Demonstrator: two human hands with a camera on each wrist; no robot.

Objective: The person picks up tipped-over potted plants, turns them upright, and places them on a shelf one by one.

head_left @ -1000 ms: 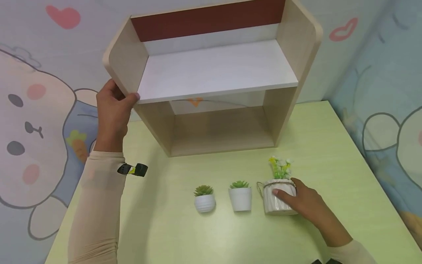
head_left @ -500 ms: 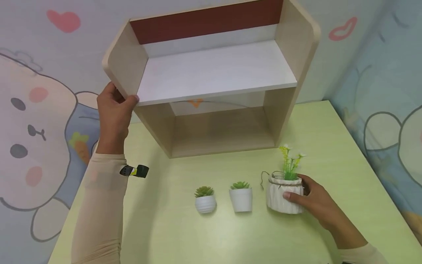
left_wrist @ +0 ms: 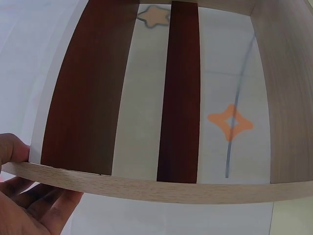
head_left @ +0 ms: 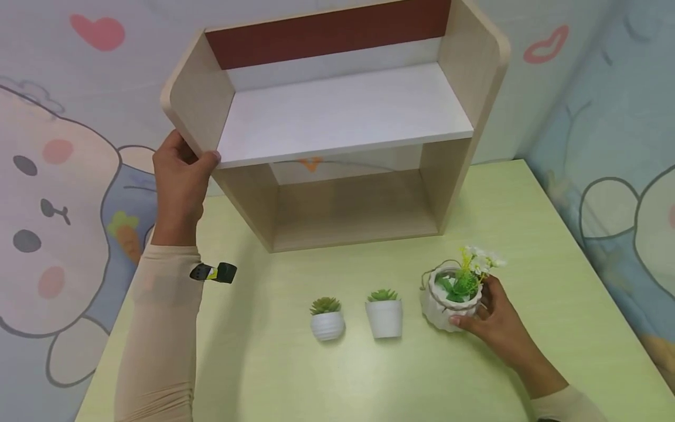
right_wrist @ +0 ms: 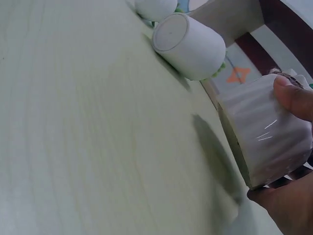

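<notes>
The person stands at a pale green surface (head_left: 253, 375) pushed into a corner of cartoon-papered walls. Their left hand (head_left: 179, 176) is closed on the left side panel of a wooden shelf unit (head_left: 337, 117), thumb on the front edge and fingers wrapped behind, as the left wrist view also shows. The grip looks meant to steady the unit, which stands at the far edge of the surface and seems to lean a little toward the viewer, its white middle board and lower compartment both bare.

The right hand (head_left: 495, 322) holds the flower pot (head_left: 453, 299), a ribbed white pot with twine round its rim and small white and yellow blooms. Thumb in front and fingers behind clamp its sides. The right wrist view shows the pot's base clear of the surface and tipped, with a shadow beneath, so it is lifted and tilted toward the person, near the right end of the row and short of the near edge. Holding it by the body rather than the rim keeps the blooms free.

Two smaller pots stand upright on the surface to the left of it, apart from each other: a straight-sided succulent pot (head_left: 385, 316) just beside the flower pot, and a round succulent pot (head_left: 327, 321) further left. All three sit in front of the shelf unit's open lower compartment.
</notes>
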